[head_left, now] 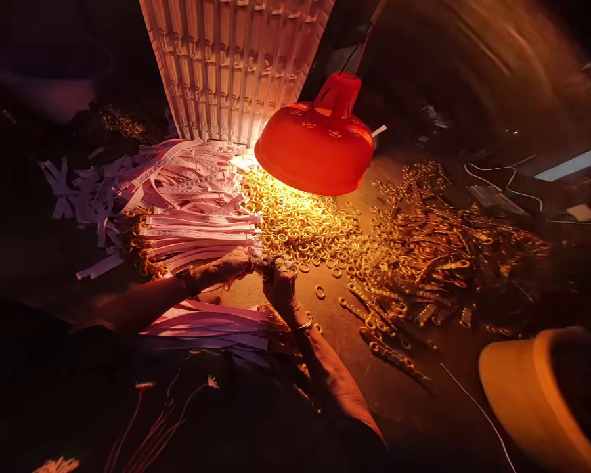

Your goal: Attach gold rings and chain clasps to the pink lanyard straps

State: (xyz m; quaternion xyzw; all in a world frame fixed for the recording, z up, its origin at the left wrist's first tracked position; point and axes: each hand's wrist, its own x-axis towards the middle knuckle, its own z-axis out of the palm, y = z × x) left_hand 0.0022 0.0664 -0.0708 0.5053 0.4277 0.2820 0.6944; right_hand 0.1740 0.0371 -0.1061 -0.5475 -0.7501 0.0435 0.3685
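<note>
Left hand (234, 265) and right hand (280, 284) are meeting mid-frame; whether either grip is pinching anything, I can't tell. Pale strips (201, 231) are lying left of centre, some seemingly carrying gold clusters (152, 266) at their ends, while loose rings (295, 226) are lying heaped at centre, so plenty looks to be waiting. Bare counter (335, 332) is showing right of the hands; a red lamp (320, 154) is hanging above, gold chains (438, 253) are crowding the right.
</note>
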